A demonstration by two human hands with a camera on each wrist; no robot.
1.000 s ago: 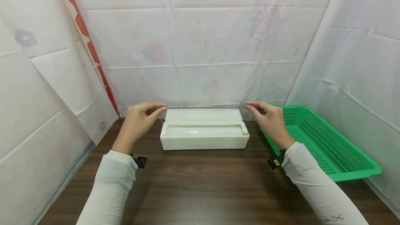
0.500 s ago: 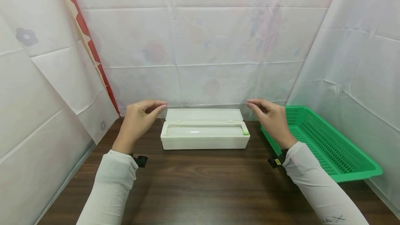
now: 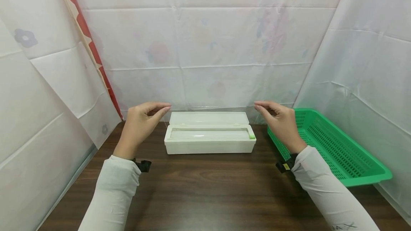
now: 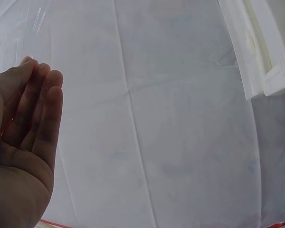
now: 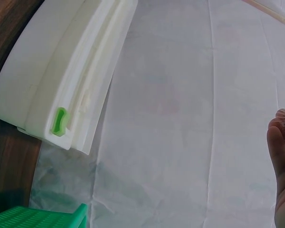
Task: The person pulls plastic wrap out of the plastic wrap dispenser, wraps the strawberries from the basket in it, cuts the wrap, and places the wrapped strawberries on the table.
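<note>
A white cling film dispenser [image 3: 210, 147] stands on the table with its lid [image 3: 208, 118] raised at the back. A green cutter slider [image 3: 252, 137] sits at the right end of its slot, also visible in the right wrist view. My left hand [image 3: 141, 124] pinches the edge of clear cling film [image 4: 38, 21] between thumb and fingertips, above and left of the dispenser. Over its right end, my right hand [image 3: 280, 126] pinches the other side. The film is nearly invisible; only faint glints show it spanning between the hands.
A green perforated basket [image 3: 350, 138] stands on the right side of the dark wooden table [image 3: 205, 191], close to my right forearm. White patterned sheets [image 3: 208, 45] hang behind the dispenser and along both sides.
My right hand has drifted slightly up and to the right. The left hand has risen a little, and both keep their pinch. The dispenser has stayed in place.
</note>
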